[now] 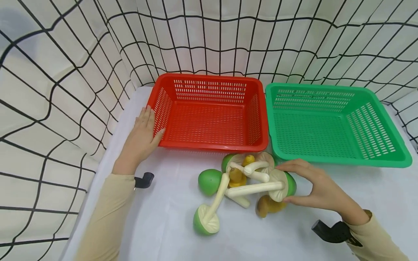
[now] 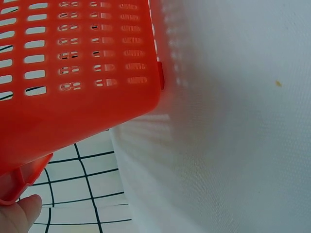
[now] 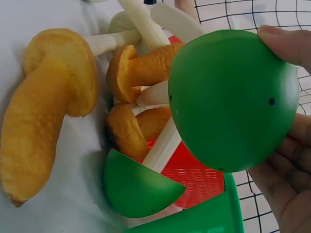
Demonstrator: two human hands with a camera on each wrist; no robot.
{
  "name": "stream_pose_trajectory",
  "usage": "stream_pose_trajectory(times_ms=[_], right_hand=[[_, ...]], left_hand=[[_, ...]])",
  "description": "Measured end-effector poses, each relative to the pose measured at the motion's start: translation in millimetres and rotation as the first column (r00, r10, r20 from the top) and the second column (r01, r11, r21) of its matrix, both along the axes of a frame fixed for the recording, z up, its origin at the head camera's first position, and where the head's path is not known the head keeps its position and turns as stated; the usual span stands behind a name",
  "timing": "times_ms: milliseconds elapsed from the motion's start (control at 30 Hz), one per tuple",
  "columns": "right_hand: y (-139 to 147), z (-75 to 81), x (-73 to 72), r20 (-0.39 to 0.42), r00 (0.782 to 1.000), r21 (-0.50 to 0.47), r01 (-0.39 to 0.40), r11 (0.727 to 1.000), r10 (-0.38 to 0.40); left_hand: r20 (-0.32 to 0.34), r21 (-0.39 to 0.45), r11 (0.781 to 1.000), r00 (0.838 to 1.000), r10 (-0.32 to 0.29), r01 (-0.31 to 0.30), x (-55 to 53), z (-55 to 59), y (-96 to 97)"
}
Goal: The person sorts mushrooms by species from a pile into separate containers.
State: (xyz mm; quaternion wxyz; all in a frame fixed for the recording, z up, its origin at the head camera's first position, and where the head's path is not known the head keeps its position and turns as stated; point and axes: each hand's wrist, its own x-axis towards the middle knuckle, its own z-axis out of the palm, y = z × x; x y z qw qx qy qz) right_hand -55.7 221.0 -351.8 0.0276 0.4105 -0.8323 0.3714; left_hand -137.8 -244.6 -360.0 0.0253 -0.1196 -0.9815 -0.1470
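My right hand (image 1: 315,186) spans the cap of a green-capped toy mushroom (image 3: 228,102), thumb and fingers at opposite edges. This mushroom's pale stem points left across the pile in the head view. Near it lie other green-capped mushrooms with white stems, one with its cap (image 1: 209,182) turned up and one lying nearest me (image 1: 205,219). Yellow-brown mushrooms (image 3: 53,107) lie among and beside them. My left hand (image 1: 138,139) rests on the left rim of the red basket (image 1: 213,148), its fingers fairly straight; only a fingertip shows in the left wrist view.
A green basket (image 1: 339,161) stands right of the red one, their rims side by side. Black wire grid (image 1: 218,47) rises behind the baskets and along the left. A white cloth (image 1: 169,217) covers the table under everything.
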Motion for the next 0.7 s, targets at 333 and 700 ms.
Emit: stream_pose_trajectory(times_ms=[333, 700], right_hand=[[-6.9, 5.6, -16.7, -0.034, 0.998, -0.096, -0.046, 0.994, 0.043], [-20.5, 11.2, -39.0, -0.045, 0.994, -0.161, -0.103, 0.982, 0.097]], left_hand=[[-0.012, 0.013, 1.000, 1.000, -0.007, 0.008, -3.2, -3.9, 3.8], [-0.013, 0.006, 1.000, 1.000, 0.010, -0.010, 0.3, -4.0, -0.3]])
